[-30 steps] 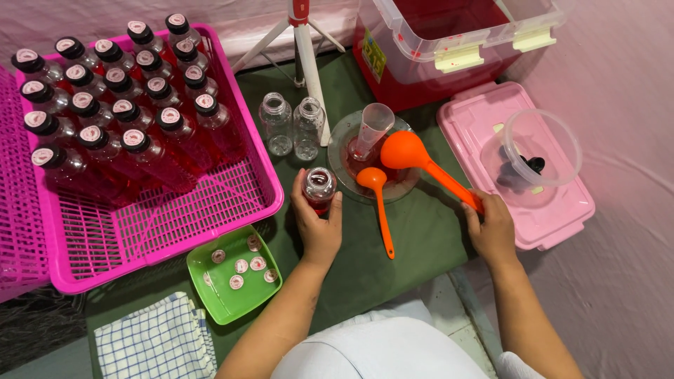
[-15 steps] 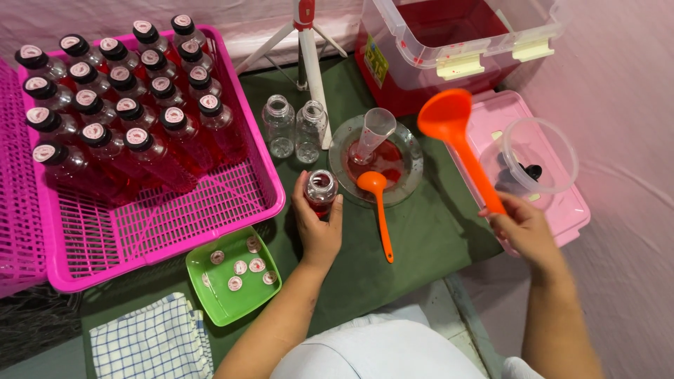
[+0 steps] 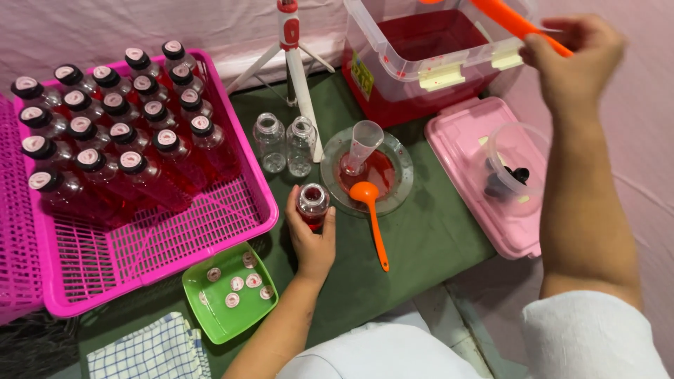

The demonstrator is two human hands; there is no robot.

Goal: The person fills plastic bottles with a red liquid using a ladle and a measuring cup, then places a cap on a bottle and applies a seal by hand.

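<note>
**Ladle up top right, open bottle down in the middle**

Your left hand is wrapped around a small uncapped bottle with red liquid in it, standing upright on the green mat just below centre frame. Your right hand is way up in the upper right, fingers closed on the handle of the orange ladle, held over the clear tub of red liquid. The ladle's handle runs diagonally, up-left to down-right, and the bowl end is cut off by the top edge, so no telling what's in it. From the ladle, the bottle sits down and to the left, well apart. Between them is the glass dish with an orange spoon and a clear measuring cup.
</note>
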